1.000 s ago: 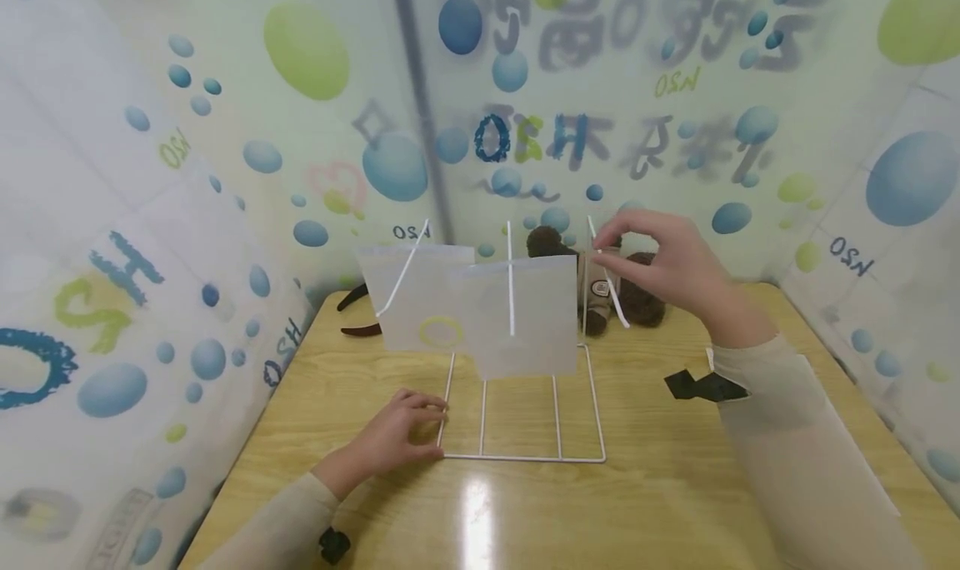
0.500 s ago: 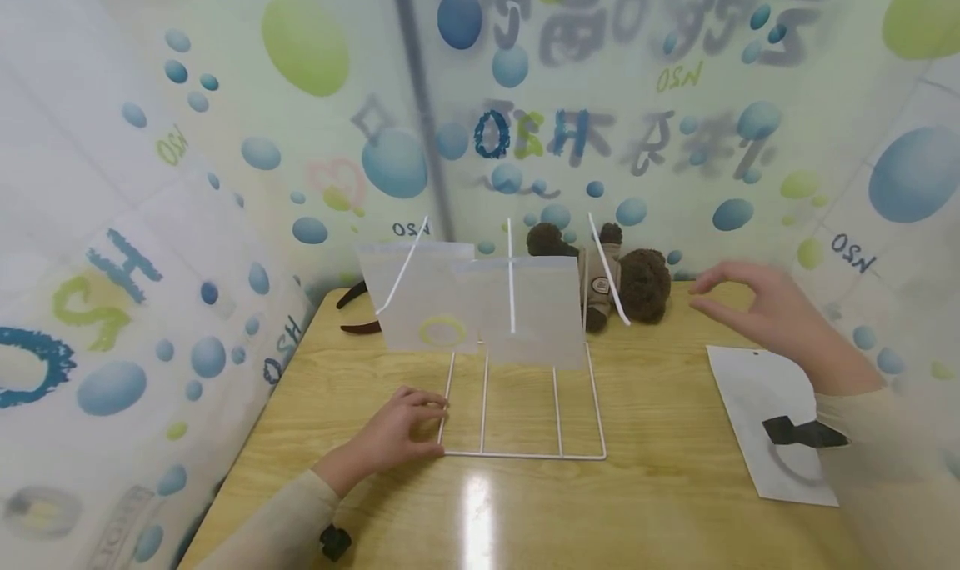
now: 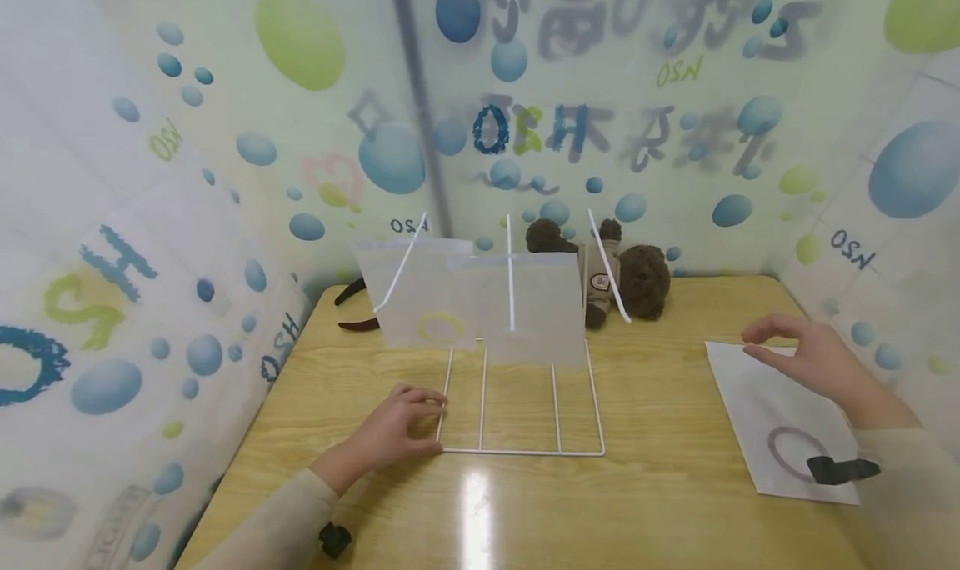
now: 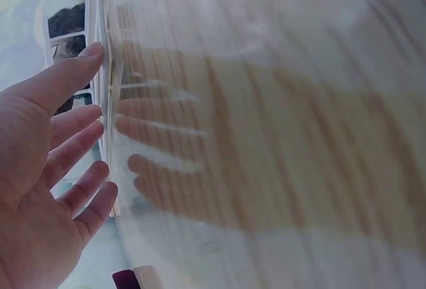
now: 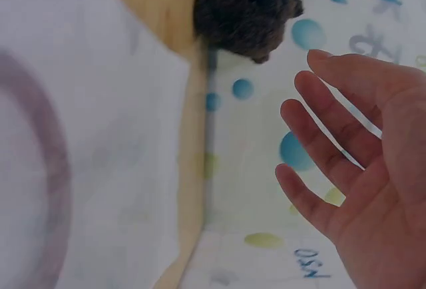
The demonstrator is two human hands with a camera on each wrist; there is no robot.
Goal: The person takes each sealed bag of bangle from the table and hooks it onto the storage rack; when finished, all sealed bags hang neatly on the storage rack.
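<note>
A white wire rack (image 3: pixel 522 452) stands on the table with three prongs rising toward the viewer. Two flat, whitish translucent packets hang on it: a left packet (image 3: pixel 405 291) with a yellow ring showing through and a right packet (image 3: pixel 536 312) on the middle prong. My left hand (image 3: pixel 396 427) rests at the rack's front left corner, fingertips and thumb at the wire; its fingers look nearly straight in the left wrist view. My right hand (image 3: pixel 813 362) hovers, thumb and fingers apart and holding nothing, over another white packet (image 3: pixel 750 420) with a purplish ring.
Behind the rack, a brown plush bear (image 3: pixel 645 282) lies against the back wall. Two dark curved pieces (image 3: pixel 358 324) stick out behind the left packet. Patterned walls (image 3: pixel 300 37) enclose the wooden table (image 3: pixel 637 503) at the back and both sides.
My right hand has left the rack's right prong and moved right and down to the packet on the table. The right hanging packet has swung slightly. My left hand has stayed at the corner.
</note>
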